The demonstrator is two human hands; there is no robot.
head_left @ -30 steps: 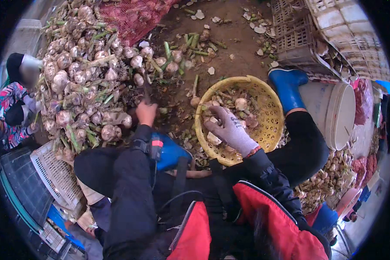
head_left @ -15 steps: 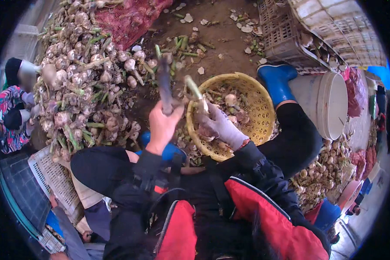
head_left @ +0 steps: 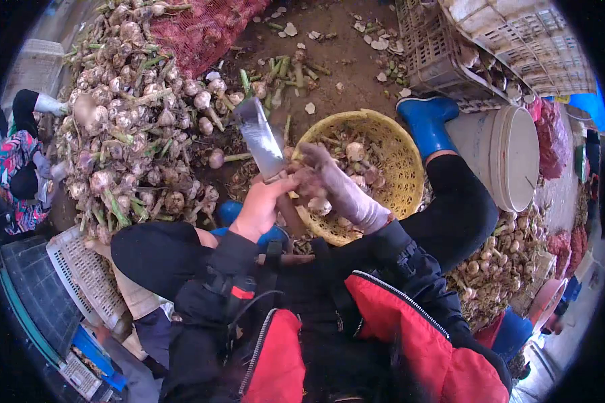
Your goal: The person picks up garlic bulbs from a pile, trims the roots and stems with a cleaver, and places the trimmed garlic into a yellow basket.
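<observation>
My bare left hand (head_left: 265, 205) is wrapped round the handle of a knife (head_left: 261, 140). Its broad metal blade points up and away from me, over the dirt floor. Close on its right, my gloved right hand (head_left: 346, 191) is at the left rim of a yellow plastic basket (head_left: 400, 144). Motion smears the gloved fingers, so I cannot make out what is in them. Inside the basket lie several garlic bulbs (head_left: 355, 152). A garlic bulb with a stalk (head_left: 216, 158) rests on the floor left of the blade.
A large garlic heap (head_left: 128, 127) rises on the left beside a red mesh sack (head_left: 205, 33). Cut stalks (head_left: 282, 70) litter the floor. A white bucket (head_left: 517, 158), my blue boot (head_left: 427, 121) and plastic crates (head_left: 427, 50) stand right. Other people (head_left: 27, 161) sit far left.
The knife has tilted left and its blade shows broadside. My right hand has turned, its fingers rising, and the upright stalk it held is no longer seen in it.
</observation>
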